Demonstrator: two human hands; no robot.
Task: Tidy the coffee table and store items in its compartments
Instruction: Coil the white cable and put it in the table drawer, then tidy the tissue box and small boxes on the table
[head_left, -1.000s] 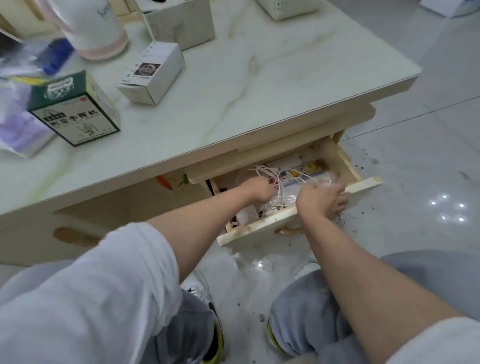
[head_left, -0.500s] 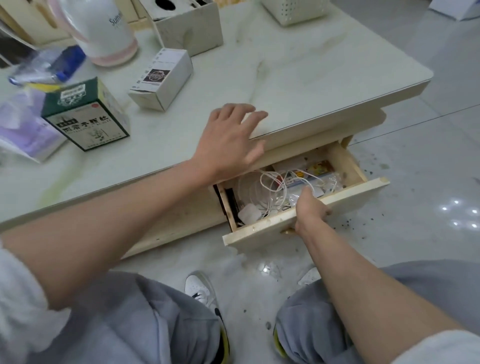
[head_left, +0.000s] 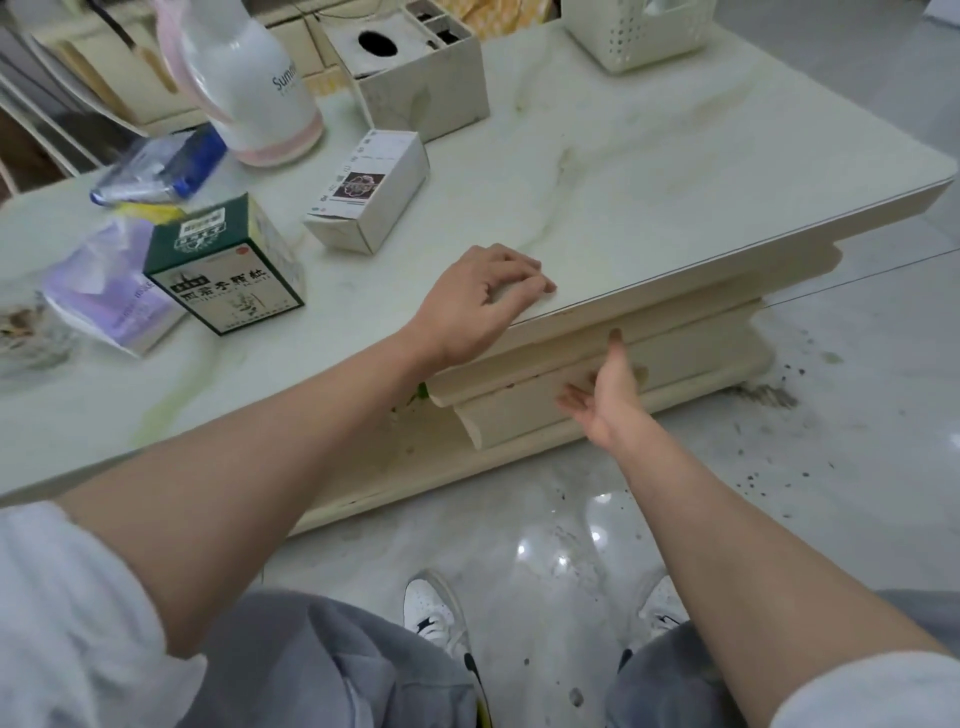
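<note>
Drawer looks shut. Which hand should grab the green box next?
Left. The left hand rests on the tabletop near the green box, holding nothing. The right hand is lower, open against the drawer front, farther away.

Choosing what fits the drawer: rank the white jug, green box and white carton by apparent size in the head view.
1. white jug, clearly largest, though its top is cut off.
2. green box.
3. white carton; it lies farther from the camera than the green box, so this order is unsure.
</note>
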